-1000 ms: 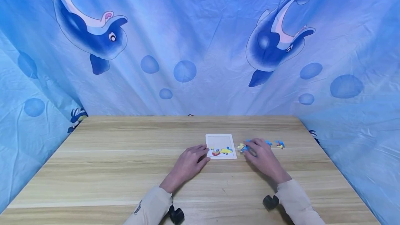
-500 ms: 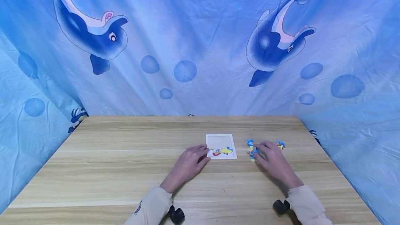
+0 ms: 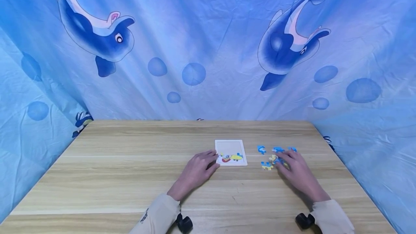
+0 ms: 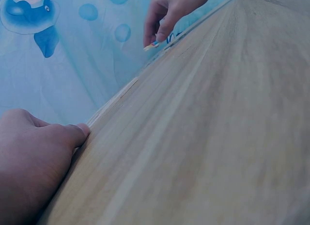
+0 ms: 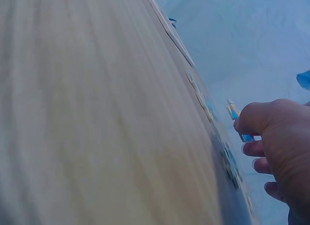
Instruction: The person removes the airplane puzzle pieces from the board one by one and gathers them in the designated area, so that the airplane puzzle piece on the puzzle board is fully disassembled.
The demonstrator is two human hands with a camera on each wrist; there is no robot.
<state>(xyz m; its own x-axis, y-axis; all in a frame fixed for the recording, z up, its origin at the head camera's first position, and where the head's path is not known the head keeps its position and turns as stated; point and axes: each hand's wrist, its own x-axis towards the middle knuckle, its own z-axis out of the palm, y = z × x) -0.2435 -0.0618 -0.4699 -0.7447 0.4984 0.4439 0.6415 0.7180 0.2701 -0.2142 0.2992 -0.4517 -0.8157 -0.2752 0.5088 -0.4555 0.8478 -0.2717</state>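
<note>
our right hand (image 3: 297, 172) pinches a piece (image 5: 233, 112) above the surface (image 3: 130, 172), toward its right edge; our left hand (image 3: 195, 170), fingers loosely extended, touches the board (image 3: 229, 145).

Here's the left hand (image 3: 195, 172) at the left edge of the white puzzle tray (image 3: 230, 147), its lower part filled with a colourful picture! Over on the wooden table (image 3: 146, 143), the right hand (image 3: 299, 172) pinches a puzzle piece (image 3: 273, 159) amid loose pieces (image 3: 267, 166), blue curtain (image 3: 221, 100) behind.
</note>
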